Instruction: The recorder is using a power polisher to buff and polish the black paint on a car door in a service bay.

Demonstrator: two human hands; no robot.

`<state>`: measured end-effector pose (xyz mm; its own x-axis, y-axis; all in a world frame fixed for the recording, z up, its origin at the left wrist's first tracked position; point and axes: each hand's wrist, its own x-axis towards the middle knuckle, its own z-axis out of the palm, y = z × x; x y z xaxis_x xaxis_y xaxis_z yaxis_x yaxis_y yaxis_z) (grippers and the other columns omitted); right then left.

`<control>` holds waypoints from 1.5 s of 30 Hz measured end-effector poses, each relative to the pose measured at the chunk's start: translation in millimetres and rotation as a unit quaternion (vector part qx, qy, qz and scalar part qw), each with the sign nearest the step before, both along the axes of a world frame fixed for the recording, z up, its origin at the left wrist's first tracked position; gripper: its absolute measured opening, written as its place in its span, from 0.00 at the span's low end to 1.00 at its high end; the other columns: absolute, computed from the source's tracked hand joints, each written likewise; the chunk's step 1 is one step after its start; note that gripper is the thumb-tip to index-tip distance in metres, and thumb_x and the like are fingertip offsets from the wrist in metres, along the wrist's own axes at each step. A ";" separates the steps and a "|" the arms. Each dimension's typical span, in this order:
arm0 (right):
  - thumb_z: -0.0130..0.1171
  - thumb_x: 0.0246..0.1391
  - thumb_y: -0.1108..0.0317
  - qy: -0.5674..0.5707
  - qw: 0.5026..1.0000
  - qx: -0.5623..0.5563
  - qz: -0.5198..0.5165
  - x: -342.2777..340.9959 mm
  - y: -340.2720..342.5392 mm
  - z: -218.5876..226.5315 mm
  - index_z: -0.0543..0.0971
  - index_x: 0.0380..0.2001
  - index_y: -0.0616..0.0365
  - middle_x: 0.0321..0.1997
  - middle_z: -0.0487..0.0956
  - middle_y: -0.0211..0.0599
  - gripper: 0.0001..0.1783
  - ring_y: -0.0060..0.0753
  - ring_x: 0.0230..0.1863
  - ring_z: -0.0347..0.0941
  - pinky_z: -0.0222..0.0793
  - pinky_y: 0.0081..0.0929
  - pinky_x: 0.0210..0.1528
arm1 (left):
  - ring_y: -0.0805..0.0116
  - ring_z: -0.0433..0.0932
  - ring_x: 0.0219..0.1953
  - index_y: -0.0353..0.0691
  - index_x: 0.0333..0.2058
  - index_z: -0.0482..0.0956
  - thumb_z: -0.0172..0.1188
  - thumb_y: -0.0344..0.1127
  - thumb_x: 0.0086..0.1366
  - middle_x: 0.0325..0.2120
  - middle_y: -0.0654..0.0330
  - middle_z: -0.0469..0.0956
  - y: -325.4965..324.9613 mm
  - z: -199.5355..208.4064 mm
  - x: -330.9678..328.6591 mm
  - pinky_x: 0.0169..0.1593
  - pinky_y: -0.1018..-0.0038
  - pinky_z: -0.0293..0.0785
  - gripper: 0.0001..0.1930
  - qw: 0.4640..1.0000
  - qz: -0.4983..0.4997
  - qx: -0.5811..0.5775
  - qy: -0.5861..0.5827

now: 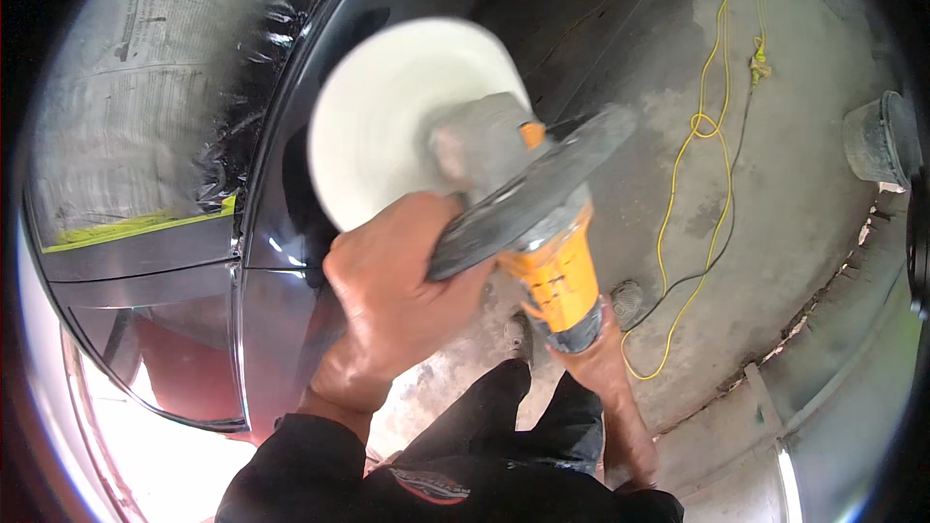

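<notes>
I hold a yellow and black power polisher (557, 281) across the middle of the view. Its large white round pad (373, 121) is blurred, beside a glossy dark car panel (281, 315); I cannot tell if the two touch. My left hand (397, 266) is wrapped round the black loop handle (528, 199) near the polisher's head. At the rear end of the body, my right hand (593, 358) is closed round the housing, its fingers partly hidden.
Printed masking paper (136, 107) with a yellow-green tape edge (140, 228) covers the car's surface at the left. A yellow cord (670, 223) loops over the concrete floor (775, 194) at the right. A grey bucket (877, 140) stands at the far right.
</notes>
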<state>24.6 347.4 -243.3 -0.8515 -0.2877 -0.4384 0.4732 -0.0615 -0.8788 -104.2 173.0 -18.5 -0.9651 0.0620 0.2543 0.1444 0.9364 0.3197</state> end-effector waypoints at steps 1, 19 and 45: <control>0.83 0.37 0.72 0.000 1.000 0.019 0.019 -1.4 0.8 7.8 0.66 0.64 0.64 0.58 0.79 0.44 0.50 0.36 0.60 0.76 0.72 0.38 0.64 | 0.49 0.82 0.26 0.37 0.31 0.82 0.75 0.27 0.50 0.25 0.52 0.80 -0.9 9.7 5.3 0.30 0.66 0.78 0.12 1.000 0.027 -0.001 -0.010; 0.79 0.38 0.75 0.021 0.998 0.047 -0.034 -64.3 14.9 29.9 0.67 0.65 0.68 0.53 0.80 0.45 0.48 0.38 0.53 0.78 0.73 0.33 0.60 | 0.49 0.84 0.32 0.39 0.35 0.79 0.75 0.32 0.49 0.26 0.53 0.81 -9.6 10.3 -69.4 0.35 0.57 0.80 0.16 0.992 -0.044 0.069 0.095; 0.78 0.41 0.74 0.100 0.969 0.182 0.131 -3.4 -4.8 133.6 0.68 0.62 0.64 0.49 0.85 0.52 0.44 0.47 0.52 0.85 0.78 0.37 0.55 | 0.54 0.82 0.22 0.38 0.29 0.81 0.78 0.33 0.47 0.22 0.54 0.81 -103.3 66.2 94.9 0.28 0.67 0.75 0.14 0.993 0.056 0.042 0.096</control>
<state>21.2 342.7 -109.7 -0.8482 -0.3632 -0.3856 0.2488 0.3696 -0.8953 -9.3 69.7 47.7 -0.8977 -0.0730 0.4346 0.1066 0.9210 0.3748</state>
